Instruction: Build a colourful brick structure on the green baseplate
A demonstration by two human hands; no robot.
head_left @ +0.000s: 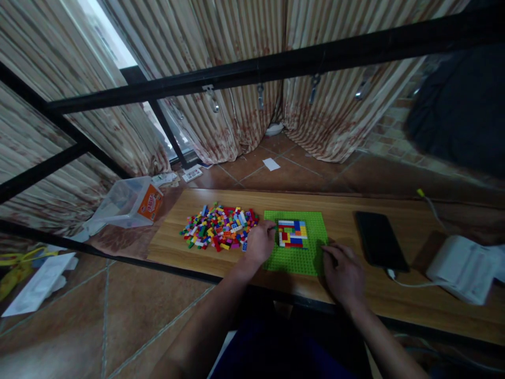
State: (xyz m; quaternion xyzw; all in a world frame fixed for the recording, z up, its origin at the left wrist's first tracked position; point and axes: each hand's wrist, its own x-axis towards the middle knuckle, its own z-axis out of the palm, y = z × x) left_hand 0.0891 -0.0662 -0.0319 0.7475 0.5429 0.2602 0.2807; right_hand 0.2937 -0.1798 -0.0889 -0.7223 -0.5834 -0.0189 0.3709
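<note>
A green studded baseplate [292, 261] lies on the wooden table. Near its middle sits a flat, roughly square patch of toy bricks [292, 233] in red, blue, white, yellow and orange. My left hand [260, 243] is over the plate's left edge, thumb and fingers pinched together beside the patch; whatever they hold is too small to make out. At the plate's right edge, my right hand [344, 271] has its fingers curled and gripping the rim. A heap of loose mixed bricks [219, 227] spreads just left of my left hand.
On the table's right lie a black phone [381, 240] with a cable and a white boxy device [463, 268]. A clear plastic bin [126, 202] with an orange label stands beyond the table's left end. A black metal bar [252, 70] crosses above, before striped curtains.
</note>
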